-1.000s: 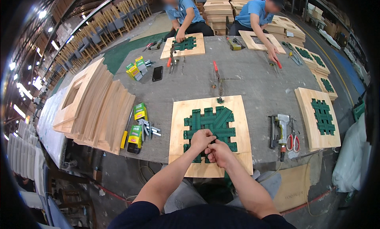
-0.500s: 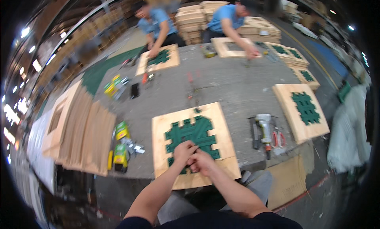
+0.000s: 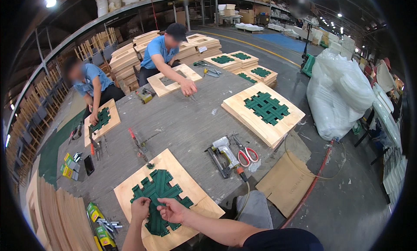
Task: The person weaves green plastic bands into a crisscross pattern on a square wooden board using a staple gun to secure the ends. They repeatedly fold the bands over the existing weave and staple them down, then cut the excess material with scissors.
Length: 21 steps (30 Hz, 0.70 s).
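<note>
In front of me lies a pale wooden panel (image 3: 191,188) with green webbing straps (image 3: 158,186) woven across its middle. My left hand (image 3: 140,209) is over the left side of the straps, its fingertips pinched together; what they hold, if anything, is hidden. Just right of it, my right hand (image 3: 173,211) hovers above the webbing with fingers loosely curved and apart, and nothing shows in it. Short strap ends stick out around the weave.
A staple gun (image 3: 225,153) and red-handled scissors (image 3: 246,153) lie right of the panel. Behind them is a stack of webbed panels (image 3: 260,112). Wooden frames (image 3: 61,216) stand at left by staple boxes (image 3: 100,227). Two co-workers handle panels across the table.
My view has swung to the right, so the table appears turned. My hands, earlier together at the webbing's near side, are now slightly apart.
</note>
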### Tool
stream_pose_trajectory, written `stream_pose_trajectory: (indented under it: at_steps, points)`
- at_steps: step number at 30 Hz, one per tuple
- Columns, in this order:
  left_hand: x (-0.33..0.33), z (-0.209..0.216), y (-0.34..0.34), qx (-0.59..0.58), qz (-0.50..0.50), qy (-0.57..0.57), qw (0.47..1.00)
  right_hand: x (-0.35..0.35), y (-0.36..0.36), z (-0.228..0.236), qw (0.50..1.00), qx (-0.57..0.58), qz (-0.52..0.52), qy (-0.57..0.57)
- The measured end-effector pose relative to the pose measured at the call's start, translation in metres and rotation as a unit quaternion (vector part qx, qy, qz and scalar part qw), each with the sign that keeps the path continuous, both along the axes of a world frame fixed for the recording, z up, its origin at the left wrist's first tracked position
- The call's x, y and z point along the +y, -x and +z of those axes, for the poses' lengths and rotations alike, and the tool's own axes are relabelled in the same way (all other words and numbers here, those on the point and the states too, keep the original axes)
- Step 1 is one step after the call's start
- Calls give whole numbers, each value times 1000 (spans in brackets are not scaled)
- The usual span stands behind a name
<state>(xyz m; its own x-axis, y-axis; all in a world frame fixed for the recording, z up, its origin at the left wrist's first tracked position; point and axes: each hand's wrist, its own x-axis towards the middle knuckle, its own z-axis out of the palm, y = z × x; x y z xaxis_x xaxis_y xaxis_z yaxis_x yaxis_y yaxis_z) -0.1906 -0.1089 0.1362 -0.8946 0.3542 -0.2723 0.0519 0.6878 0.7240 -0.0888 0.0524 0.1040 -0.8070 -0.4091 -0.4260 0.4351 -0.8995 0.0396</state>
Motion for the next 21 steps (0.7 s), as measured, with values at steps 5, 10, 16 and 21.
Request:
stream_pose_trajectory:
  at_steps: [5,10,16,21]
  points:
    - [-7,-4,3,-13,-15,-4,1000,1,24,-3,997,-22,77,-13]
    - [-5,-2,12,-107,9,-33,994,9,37,-17,985,-35,166,-38]
    - [-7,0,23,-197,43,-49,978,11,41,-15,973,-40,220,-56]
    - [-4,-3,26,-232,83,-124,961,14,42,-13,980,-25,192,-55]
